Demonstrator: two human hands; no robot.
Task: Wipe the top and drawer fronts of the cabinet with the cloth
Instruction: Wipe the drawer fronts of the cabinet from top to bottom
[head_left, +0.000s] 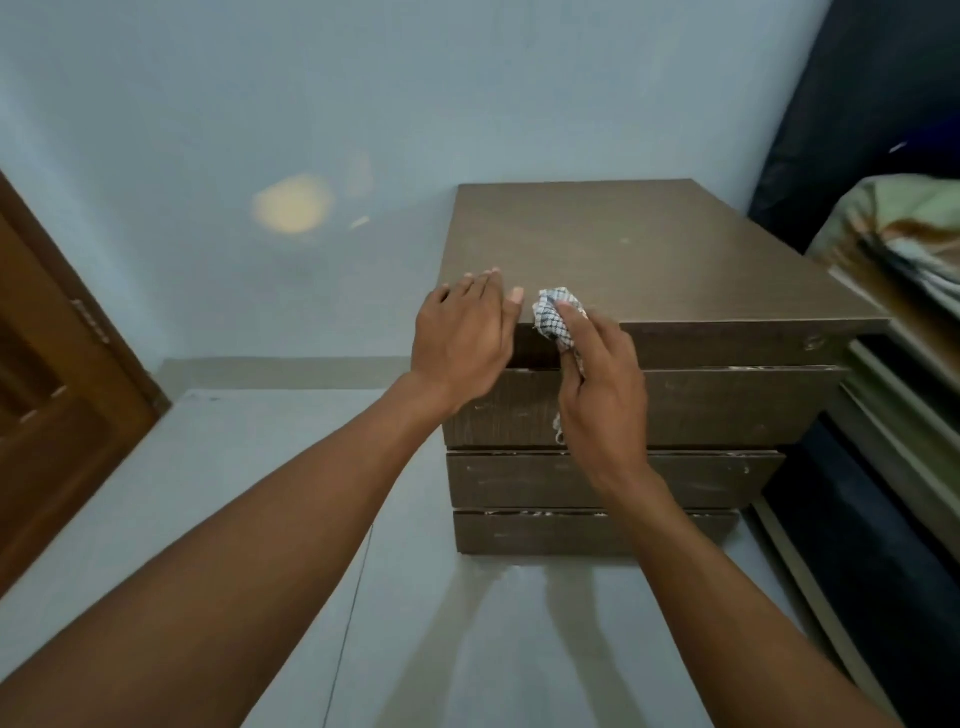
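A low brown wooden cabinet (649, 249) stands against the pale blue wall, with three drawer fronts (727, 405) stacked below its top. My left hand (465, 338) rests flat on the top's front left corner, fingers slightly apart, holding nothing. My right hand (597, 384) grips a bunched blue-and-white checked cloth (553, 314) and presses it against the front edge of the top, just right of my left hand. A thread of the cloth hangs below my right palm over the upper drawer front.
A brown wooden door (57, 395) stands at the left. At the right is a bed frame (893, 431) with bedding (904, 234) and a dark panel behind it. Pale tiled floor (291, 467) lies in front of the cabinet.
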